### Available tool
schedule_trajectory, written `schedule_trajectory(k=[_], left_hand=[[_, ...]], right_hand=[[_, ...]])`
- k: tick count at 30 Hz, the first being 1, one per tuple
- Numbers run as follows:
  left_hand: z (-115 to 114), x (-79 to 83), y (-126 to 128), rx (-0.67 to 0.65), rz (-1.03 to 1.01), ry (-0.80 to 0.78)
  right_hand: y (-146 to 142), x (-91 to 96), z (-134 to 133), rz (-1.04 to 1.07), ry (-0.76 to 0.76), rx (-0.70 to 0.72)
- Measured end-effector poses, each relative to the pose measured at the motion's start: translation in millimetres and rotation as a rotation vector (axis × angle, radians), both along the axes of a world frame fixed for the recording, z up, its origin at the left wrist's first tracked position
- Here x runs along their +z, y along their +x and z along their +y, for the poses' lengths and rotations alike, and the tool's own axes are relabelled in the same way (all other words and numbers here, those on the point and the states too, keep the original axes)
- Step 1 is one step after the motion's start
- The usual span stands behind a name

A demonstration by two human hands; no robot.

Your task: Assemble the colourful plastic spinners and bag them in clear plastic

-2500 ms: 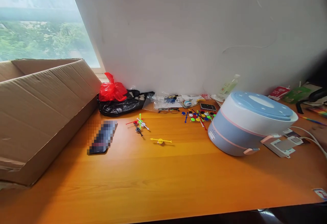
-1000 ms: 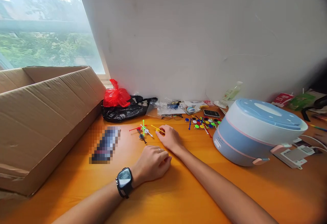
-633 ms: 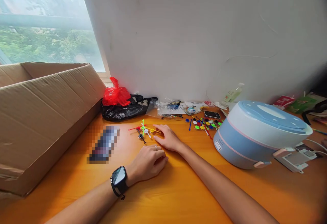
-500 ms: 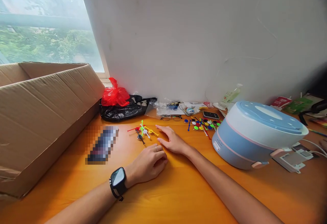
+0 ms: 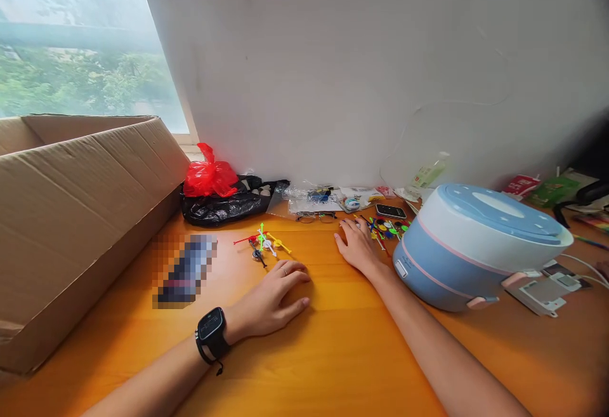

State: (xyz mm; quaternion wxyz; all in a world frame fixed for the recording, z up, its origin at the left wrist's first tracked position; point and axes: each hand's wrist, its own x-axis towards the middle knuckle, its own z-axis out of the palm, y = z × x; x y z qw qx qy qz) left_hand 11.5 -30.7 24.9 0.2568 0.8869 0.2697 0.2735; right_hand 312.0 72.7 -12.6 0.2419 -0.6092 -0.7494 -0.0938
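Observation:
My left hand (image 5: 273, 296) rests on the wooden table (image 5: 304, 353) with its fingers apart and nothing in it. Just beyond it lies a small cluster of colourful plastic arrow spinners (image 5: 266, 244), in red, green, white, yellow and black. My right hand (image 5: 356, 244) is stretched out to the right, its fingers spread over the near left edge of a second pile of plastic pieces (image 5: 387, 230). That pile mixes coloured discs and arrows. The fingertips cover part of it, and whether they touch a piece I cannot tell.
A cardboard box (image 5: 90, 226) stands at the left, near a blurred dark object (image 5: 185, 271). Black and red plastic bags (image 5: 212, 179), eyeglasses (image 5: 316, 217) and a small black device (image 5: 391, 211) lie toward the wall. A blue-and-white electric lunch box (image 5: 476, 249) stands right of my right arm.
My right hand has moved right, from beside the spinner cluster to the coloured pile. My left hand's fingers have loosened and spread from a curled pose.

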Motion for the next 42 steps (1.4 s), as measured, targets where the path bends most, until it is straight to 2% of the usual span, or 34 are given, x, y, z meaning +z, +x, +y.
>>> schedule_trajectory(k=[6, 9, 13, 17, 20, 22, 25, 26, 28, 34, 42], left_hand=[[22, 3.8, -14, 0.030, -0.044, -0.098], [25, 6.6, -16, 0.054, -0.098, -0.162], [21, 10.2, -13, 0.036, -0.143, -0.209], [14, 10.4, -11, 0.019, -0.050, -0.151], [8, 7.6, -8, 0.105, -0.033, -0.045], [4, 4.6, -6, 0.158, -0.047, -0.020], [-1, -0.3, -2, 0.149, -0.039, -0.040], [-2, -1.7, -2, 0.131, -0.031, -0.052], [-3, -3.5, -1, 0.107, -0.013, -0.074], [-1, -1.3, -3, 0.119, -0.013, -0.087], [-1, 1.9, -5, 0.083, -0.078, -0.070]], right_hand=[[-22, 16.2, -17, 0.026, -0.073, 0.147], [-38, 26.9, -34, 0.043, -0.140, 0.304], [-55, 36.6, -55, 0.197, -0.303, 0.518], [-64, 41.9, -68, 0.353, -0.515, 0.641], [-65, 45.0, -67, 0.457, -0.670, 0.772], [-61, 45.1, -61, 0.453, -0.600, 0.691], [-47, 39.6, -46, 0.213, -0.255, 0.290], [-42, 36.7, -41, 0.119, -0.176, 0.166], [-31, 30.4, -34, 0.015, -0.122, 0.023], [-25, 20.1, -32, -0.007, -0.164, -0.045], [-27, 34.3, -31, 0.096, -0.191, 0.081]])
